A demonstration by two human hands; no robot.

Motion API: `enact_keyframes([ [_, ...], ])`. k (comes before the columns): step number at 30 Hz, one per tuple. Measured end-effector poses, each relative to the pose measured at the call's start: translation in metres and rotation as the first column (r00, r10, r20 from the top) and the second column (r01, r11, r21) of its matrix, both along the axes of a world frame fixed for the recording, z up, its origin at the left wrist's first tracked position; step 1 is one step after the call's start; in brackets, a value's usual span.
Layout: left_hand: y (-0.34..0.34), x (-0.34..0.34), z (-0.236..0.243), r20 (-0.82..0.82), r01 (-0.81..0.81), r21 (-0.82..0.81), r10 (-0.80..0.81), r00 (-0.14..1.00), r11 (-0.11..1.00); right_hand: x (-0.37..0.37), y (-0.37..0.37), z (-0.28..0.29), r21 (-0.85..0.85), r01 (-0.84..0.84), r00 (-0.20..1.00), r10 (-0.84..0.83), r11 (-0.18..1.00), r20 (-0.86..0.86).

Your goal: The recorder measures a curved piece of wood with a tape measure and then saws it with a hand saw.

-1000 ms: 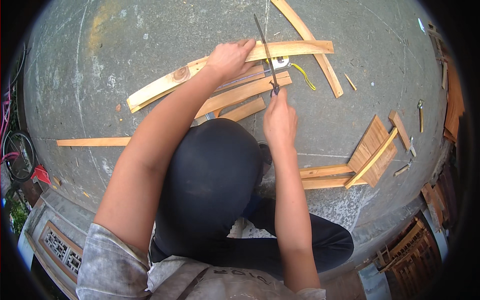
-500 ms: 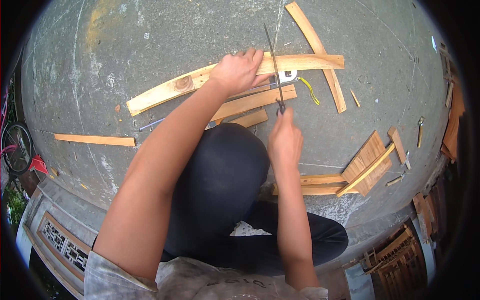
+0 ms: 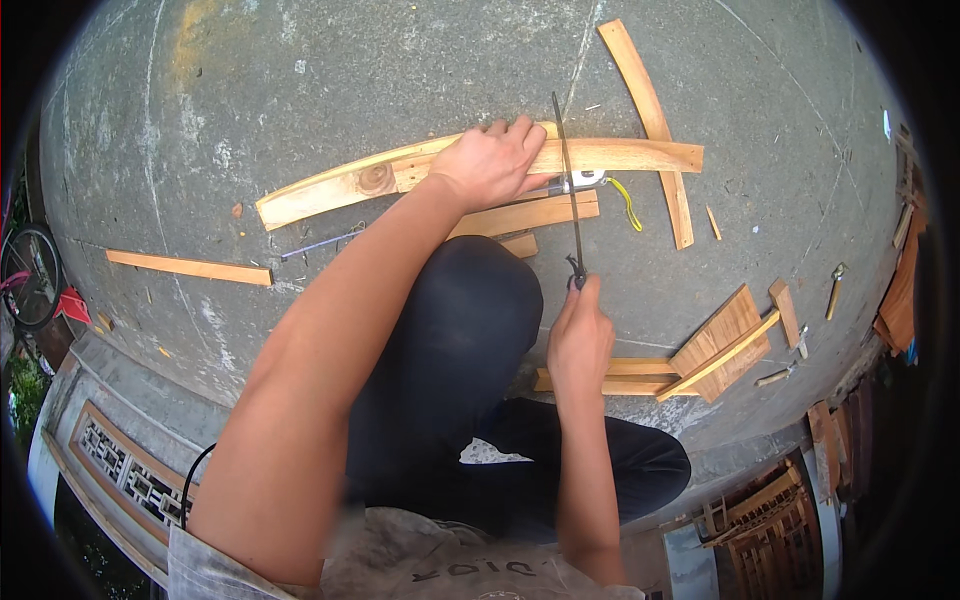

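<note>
My left hand (image 3: 494, 160) grips a long, slightly curved wooden plank (image 3: 610, 154) from above, its fingers bent over the far edge. Another strip of wood lies along the plank's far side. In my right hand (image 3: 581, 345) is a handsaw (image 3: 567, 170), seen almost edge-on, its thin blade pointing away from me. The blade crosses the plank just right of my left hand. Whether it has cut into the wood, I cannot tell. A white tape measure (image 3: 586, 180) with a yellow strap lies close beyond the blade, its tape partly out under the boards.
A curved slat (image 3: 650, 110) lies under the plank's right end. Shorter boards (image 3: 530, 215) sit near my knee. At right are a hammer (image 3: 834, 292), a wide board (image 3: 718, 343) and several sticks. A narrow strip (image 3: 190, 267) lies at left on the concrete floor (image 3: 330, 70).
My right hand has drawn the saw back toward me across the plank. My left hand keeps its hold on the plank. The whole view has shifted slightly.
</note>
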State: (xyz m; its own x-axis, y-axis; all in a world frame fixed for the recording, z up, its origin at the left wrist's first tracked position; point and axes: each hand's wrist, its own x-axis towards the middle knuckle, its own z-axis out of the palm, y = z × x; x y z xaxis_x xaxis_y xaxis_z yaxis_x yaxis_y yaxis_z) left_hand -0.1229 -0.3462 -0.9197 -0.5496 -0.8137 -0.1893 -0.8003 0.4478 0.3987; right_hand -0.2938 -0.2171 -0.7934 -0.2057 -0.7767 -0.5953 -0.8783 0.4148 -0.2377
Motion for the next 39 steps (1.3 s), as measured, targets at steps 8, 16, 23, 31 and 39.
enact_keyframes([
  [8, 0.000, 0.001, 0.002, 0.010, 0.006, -0.030, -0.006, 1.000, 1.000, 0.014, -0.040, -0.027, -0.061, -0.075, 0.997, 0.075, 0.995, 0.002],
  [16, 0.002, -0.001, -0.001, 0.003, 0.012, -0.043, -0.012, 1.000, 0.999, 0.019, -0.045, -0.022, -0.012, -0.025, 0.999, 0.025, 1.000, 0.020],
  [23, 0.004, -0.001, 0.001, 0.012, 0.020, -0.060, -0.019, 1.000, 0.998, -0.004, -0.004, 0.011, 0.017, 0.007, 1.000, -0.008, 1.000, 0.018],
  [31, 0.001, -0.009, 0.013, 0.052, -0.010, 0.060, 0.007, 0.999, 0.998, 0.024, -0.050, -0.018, -0.025, 0.057, 0.998, -0.058, 0.998, -0.007],
  [39, 0.006, 0.007, -0.005, -0.069, 0.029, -0.086, -0.035, 0.997, 0.996, 0.024, -0.047, -0.029, -0.099, 0.012, 1.000, -0.013, 0.995, -0.009],
])
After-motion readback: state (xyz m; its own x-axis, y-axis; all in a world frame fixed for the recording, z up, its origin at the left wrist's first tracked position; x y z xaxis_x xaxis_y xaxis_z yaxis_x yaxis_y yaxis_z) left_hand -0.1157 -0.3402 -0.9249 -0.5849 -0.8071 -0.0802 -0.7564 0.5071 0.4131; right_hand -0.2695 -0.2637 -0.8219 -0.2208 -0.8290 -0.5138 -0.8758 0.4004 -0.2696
